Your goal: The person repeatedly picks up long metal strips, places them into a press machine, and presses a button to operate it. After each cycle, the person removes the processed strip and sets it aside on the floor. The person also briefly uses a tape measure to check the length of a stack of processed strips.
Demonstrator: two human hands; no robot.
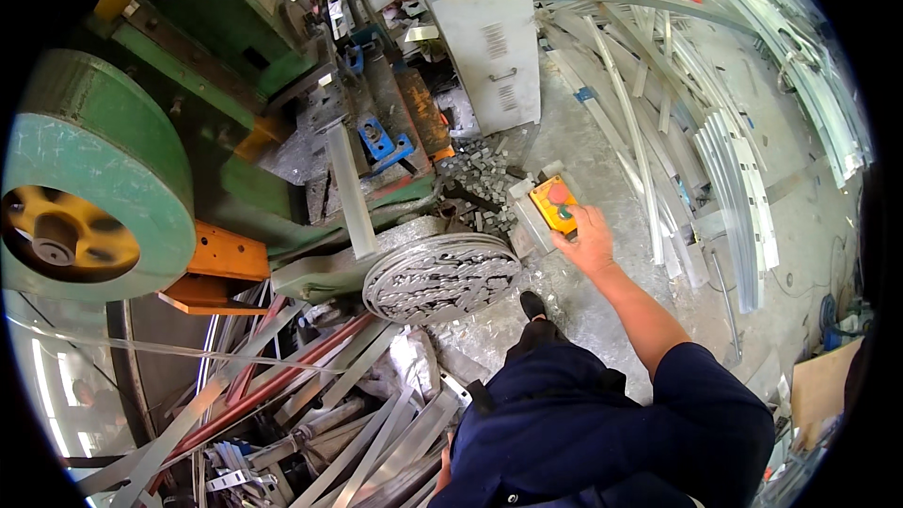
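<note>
My right hand (589, 238) is at a yellow push-button control box (552, 204) with a red button and a green one. Its curled fingers and thumb close round the box's near right corner, by the green button. Only a sliver of my left hand (444, 472) shows at the lower edge, beside my dark blue clothing; its fingers are hidden. A flat metal bar (351, 190) lies across the bed of the green press (245, 179), its near end sticking out toward me. Below that end is a round, ridged metal pedestal (442, 277).
A green flywheel (103, 169) stands at the left, above an orange bracket (221, 268). Small metal offcuts (480, 174) litter the floor beside a grey cabinet (489, 61). Long metal profiles (734, 198) lie at the right; strips and scrap (376, 452) pile up at lower left.
</note>
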